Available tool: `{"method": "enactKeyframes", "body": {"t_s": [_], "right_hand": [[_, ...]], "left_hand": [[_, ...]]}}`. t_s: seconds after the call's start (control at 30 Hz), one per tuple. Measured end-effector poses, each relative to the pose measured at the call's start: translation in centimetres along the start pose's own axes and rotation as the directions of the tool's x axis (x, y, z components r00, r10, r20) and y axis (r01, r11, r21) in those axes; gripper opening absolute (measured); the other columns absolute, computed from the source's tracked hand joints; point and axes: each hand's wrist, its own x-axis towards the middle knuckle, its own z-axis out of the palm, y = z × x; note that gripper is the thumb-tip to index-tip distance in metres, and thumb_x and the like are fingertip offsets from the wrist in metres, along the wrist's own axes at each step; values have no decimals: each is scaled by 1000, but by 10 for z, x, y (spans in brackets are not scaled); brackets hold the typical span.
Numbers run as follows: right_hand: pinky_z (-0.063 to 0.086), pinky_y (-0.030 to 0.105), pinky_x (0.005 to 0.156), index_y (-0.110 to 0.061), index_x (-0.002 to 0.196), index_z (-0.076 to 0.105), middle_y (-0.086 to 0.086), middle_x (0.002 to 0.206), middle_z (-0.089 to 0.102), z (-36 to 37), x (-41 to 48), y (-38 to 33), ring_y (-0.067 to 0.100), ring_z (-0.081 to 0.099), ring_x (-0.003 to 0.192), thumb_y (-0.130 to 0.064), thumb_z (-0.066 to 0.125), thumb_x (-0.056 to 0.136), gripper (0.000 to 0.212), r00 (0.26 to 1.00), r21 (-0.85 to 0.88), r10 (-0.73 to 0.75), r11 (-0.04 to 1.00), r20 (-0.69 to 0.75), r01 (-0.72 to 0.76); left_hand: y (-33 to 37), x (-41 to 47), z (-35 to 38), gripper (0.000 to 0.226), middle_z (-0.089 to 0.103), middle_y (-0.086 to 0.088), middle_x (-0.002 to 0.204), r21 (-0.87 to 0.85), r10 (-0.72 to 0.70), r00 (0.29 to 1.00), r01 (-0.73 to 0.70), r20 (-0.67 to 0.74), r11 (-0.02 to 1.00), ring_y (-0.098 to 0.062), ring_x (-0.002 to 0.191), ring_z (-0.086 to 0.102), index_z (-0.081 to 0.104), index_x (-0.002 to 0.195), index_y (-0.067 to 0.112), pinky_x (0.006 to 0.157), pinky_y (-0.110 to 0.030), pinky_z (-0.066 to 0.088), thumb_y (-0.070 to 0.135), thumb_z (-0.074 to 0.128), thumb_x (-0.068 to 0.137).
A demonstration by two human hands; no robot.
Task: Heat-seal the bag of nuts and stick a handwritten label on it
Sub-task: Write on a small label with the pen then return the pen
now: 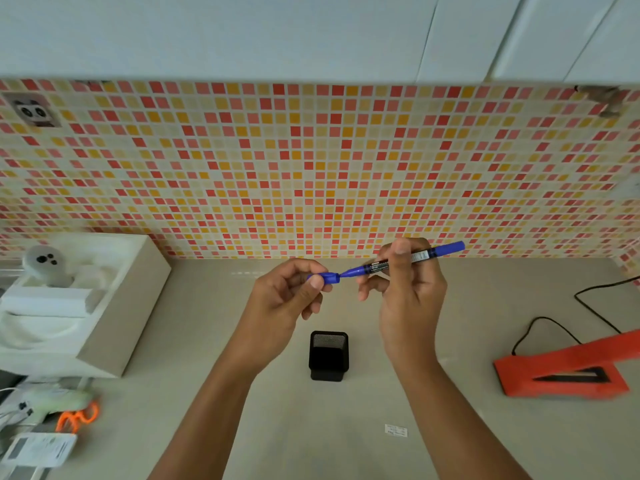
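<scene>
Both forearms rise from the near edge of the counter (pixel 207 323) and converge toward 12 o'clock, with the hands held above the surface in front of the tile wall (pixel 311 168).

Left hand (pixel 287 292): the palm faces right. The thumb and forefinger pinch the blue cap (pixel 330 278), and the remaining fingers are curled loosely under it.

Right hand (pixel 408 289): the thumb and fingers are curled round the barrel of the blue marker (pixel 415 258). The marker is tilted, with its rear end at 2 o'clock and its tip at 8 o'clock. The tip points into the mouth of the cap. Whether tip and cap touch cannot be told.

A black mesh cup (pixel 328 355) stands upright on the counter at 6 o'clock from the hands, between the two forearms and touching neither.

The label (pixel 396 430) is a small white slip lying flat at 5 o'clock from the cup, just beside the right forearm. Its markings are too small to read.

The orange sealer (pixel 561 372) lies at 3 o'clock from the cup, well apart from the right forearm. A wedge-shaped gap shows between its arm and base. Its black cord (pixel 595 306) loops toward 1 o'clock.

A white box (pixel 114 323) sits at 9 o'clock from the left hand, well apart from it. Orange scissors (pixel 78 415) lie at 7 o'clock from the box.

Bare counter lies between the left forearm and the box, and between the right forearm and the sealer.
</scene>
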Motion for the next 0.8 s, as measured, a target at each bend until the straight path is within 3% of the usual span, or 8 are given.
{"method": "enactKeyframes", "body": {"t_s": [0.27, 0.4, 0.47, 0.67, 0.8], "right_hand": [[52, 30, 47, -6, 89, 56, -4, 67, 60, 13, -4, 4, 17, 61, 55, -27, 50, 96, 23, 996, -22, 50, 999, 75, -49], [35, 30, 44, -4, 86, 59, 8, 62, 45, 15, -5, 3, 28, 40, 54, -39, 52, 94, 36, 977, -31, 189, 982, 102, -187], [28, 28, 44, 1, 85, 56, 11, 63, 40, 15, -4, 5, 25, 32, 52, -42, 53, 93, 44, 960, -17, 254, 967, 114, -254], [30, 22, 43, -21, 63, 59, 2, 58, 49, 16, -3, 9, 14, 39, 48, -41, 57, 92, 36, 937, 43, 325, 942, 129, -333], [31, 22, 43, -18, 66, 61, 2, 59, 52, 16, -8, 12, 14, 42, 49, -42, 58, 91, 35, 928, 71, 351, 930, 125, -361]], "left_hand": [[3, 4, 4, 21, 68, -12, 80, -4, 23, 1000, -23, -18, 1000, -17, 59, 52, 68, 102, 5, 54, -24, 45, 18, 63, 86], [4, 5, 2, 23, 69, -8, 77, 72, 56, 995, -50, -80, 996, -14, 57, 52, 71, 104, 8, 54, -25, 44, 21, 63, 87], [3, 5, 1, 22, 67, -8, 74, 101, 69, 993, -58, -101, 993, -14, 56, 50, 72, 103, 9, 53, -25, 43, 21, 62, 87], [3, 9, 1, 17, 59, -13, 64, 204, 98, 987, -70, -130, 976, -13, 55, 47, 73, 98, 10, 56, -23, 43, 20, 61, 93], [4, 9, -1, 14, 59, -16, 64, 226, 98, 989, -71, -112, 971, -12, 54, 47, 73, 99, 11, 55, -20, 43, 15, 61, 94]]}}
